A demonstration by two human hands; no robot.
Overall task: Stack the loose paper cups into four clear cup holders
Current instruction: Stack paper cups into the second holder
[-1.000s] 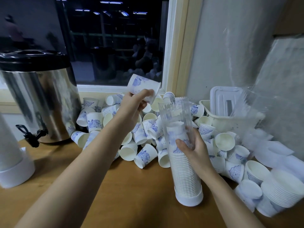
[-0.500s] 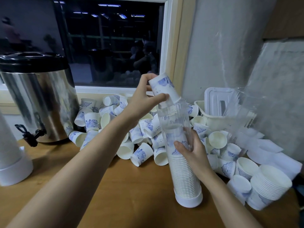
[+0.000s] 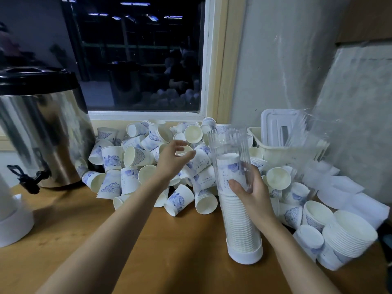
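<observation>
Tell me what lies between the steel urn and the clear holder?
Head view: loose paper cups heaped up to the clear cup holder, left hand over them.

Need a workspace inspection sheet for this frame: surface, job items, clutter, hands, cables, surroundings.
Surface: wooden counter, bare in front, cups heaped at the back.
Job's things: clear cup holder upright on its white base, partly filled with stacked cups, top section empty; loose paper cups piled below the window sill.
Clutter: steel urn at left; white basket behind the holder; nested cup stack lying on its side at far right.
Hands: left hand open over the pile, holding nothing; right hand grips the holder at mid-height.
Cables: nothing seen.
Surroundings: dark window behind, pale wall at right.
</observation>
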